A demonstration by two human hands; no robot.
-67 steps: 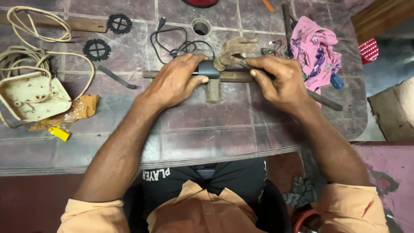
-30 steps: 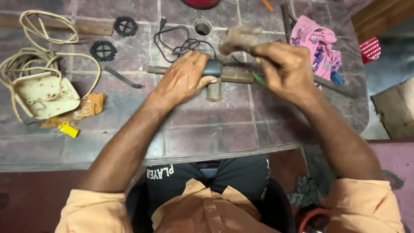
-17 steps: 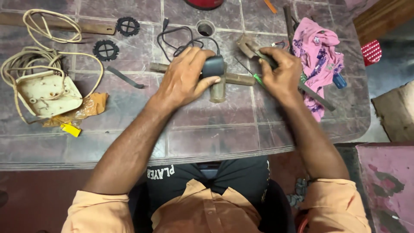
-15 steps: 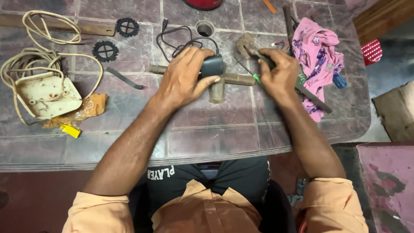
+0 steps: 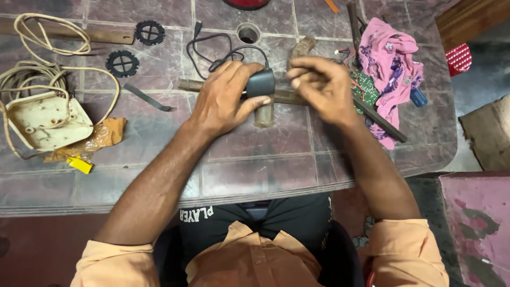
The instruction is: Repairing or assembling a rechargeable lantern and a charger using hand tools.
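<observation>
While left hand (image 5: 223,101) on black adapter (image 5: 260,82): pink cloth (image 5: 388,64) nr right hand (image 5: 321,85).

near edge lying open, far half crowding up

bare tabletop (image 5: 255,170) is running along the near edge; cream socket box (image 5: 45,119) and cords are blocking the left edge, pink cloth (image 5: 385,64) and dark rod (image 5: 380,119) are blocking the right.

A dark adapter (image 5: 261,82) is gripped by the left hand (image 5: 226,98) over a wooden stick (image 5: 287,96) on the tiled table (image 5: 255,170). The right hand (image 5: 321,87) is held just beside it, fingertips pinched together. A black cable (image 5: 212,50) is seen behind the adapter; a pink cloth (image 5: 388,64) is noted to the right, a white socket box (image 5: 45,119) at far left.
</observation>
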